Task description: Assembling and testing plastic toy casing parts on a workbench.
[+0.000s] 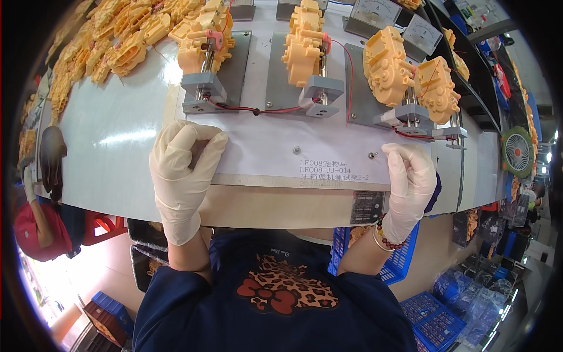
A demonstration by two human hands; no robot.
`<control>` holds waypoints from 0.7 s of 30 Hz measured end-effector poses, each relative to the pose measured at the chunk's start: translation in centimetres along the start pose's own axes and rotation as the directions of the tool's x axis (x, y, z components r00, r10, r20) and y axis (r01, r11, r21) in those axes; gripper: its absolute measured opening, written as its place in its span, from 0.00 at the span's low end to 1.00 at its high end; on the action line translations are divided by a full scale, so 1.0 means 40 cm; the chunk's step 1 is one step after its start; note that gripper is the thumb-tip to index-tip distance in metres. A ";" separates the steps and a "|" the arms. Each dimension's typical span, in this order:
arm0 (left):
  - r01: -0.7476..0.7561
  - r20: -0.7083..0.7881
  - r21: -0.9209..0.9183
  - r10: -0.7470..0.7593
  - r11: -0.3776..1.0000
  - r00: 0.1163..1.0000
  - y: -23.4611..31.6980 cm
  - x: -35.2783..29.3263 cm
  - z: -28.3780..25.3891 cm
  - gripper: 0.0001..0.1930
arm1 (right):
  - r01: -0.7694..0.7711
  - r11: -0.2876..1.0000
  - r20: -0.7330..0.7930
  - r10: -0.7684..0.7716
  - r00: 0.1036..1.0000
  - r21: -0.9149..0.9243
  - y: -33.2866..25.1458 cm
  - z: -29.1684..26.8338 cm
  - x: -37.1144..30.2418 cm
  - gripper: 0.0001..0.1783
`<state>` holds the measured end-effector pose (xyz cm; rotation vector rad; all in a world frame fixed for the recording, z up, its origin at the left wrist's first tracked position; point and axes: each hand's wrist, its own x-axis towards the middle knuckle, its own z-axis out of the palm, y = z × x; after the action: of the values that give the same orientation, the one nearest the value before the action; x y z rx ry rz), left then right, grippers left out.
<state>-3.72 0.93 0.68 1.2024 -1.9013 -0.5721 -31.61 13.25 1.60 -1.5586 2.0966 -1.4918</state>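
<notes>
My left hand (185,179), in a white glove, rests at the near left of the white test board (258,146). Its fingers are curled, thumb and index tips close together, with nothing visible between them. My right hand (409,182), gloved too, is curled with fingers together beside a small metal toggle switch (372,155); I see nothing in it. Beyond my hands, several yellow plastic gearbox housings stand in the fixtures, among them a left one (196,51), a middle one (304,50) and a right one (387,64). Red and black wires (257,111) link the grey clamp blocks (203,94).
More yellow housings (117,41) are heaped at the far left. Analog meters (375,16) stand behind the fixtures. A green fan (517,151) is at the right, and a blue basket (396,264) sits below the table edge. Another person's red sleeve (41,232) shows at left.
</notes>
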 end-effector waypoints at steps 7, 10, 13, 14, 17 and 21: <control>-0.015 0.000 0.018 0.015 1.000 1.000 0.000 0.001 -0.002 0.06 | -0.006 1.000 0.016 0.007 1.000 -0.006 -0.005 -0.002 0.002 0.06; -0.034 0.001 0.025 0.034 0.999 0.999 -0.006 0.001 0.000 0.06 | -0.021 1.000 0.016 0.021 1.000 -0.005 -0.005 -0.001 -0.001 0.07; -0.015 0.003 0.017 0.015 1.000 1.000 -0.002 0.001 0.000 0.06 | -0.017 1.000 0.020 0.017 1.000 -0.013 -0.003 -0.003 -0.001 0.07; -0.015 0.003 0.017 0.015 1.000 1.000 -0.001 0.000 0.000 0.06 | -0.017 1.000 0.020 0.017 1.000 -0.013 -0.003 -0.002 0.000 0.07; 0.004 -0.002 0.001 -0.004 1.000 1.000 -0.001 0.000 0.000 0.06 | -0.017 1.000 0.021 0.017 1.000 -0.008 -0.003 -0.002 0.000 0.07; -0.022 -0.005 0.017 0.022 1.000 1.000 -0.002 0.001 -0.001 0.06 | -0.012 1.000 0.026 0.013 1.000 -0.017 -0.004 -0.003 0.000 0.07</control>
<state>-3.65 0.86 0.65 1.1908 -1.9162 -0.5418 -31.58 13.32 1.79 -1.5589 2.1059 -1.4462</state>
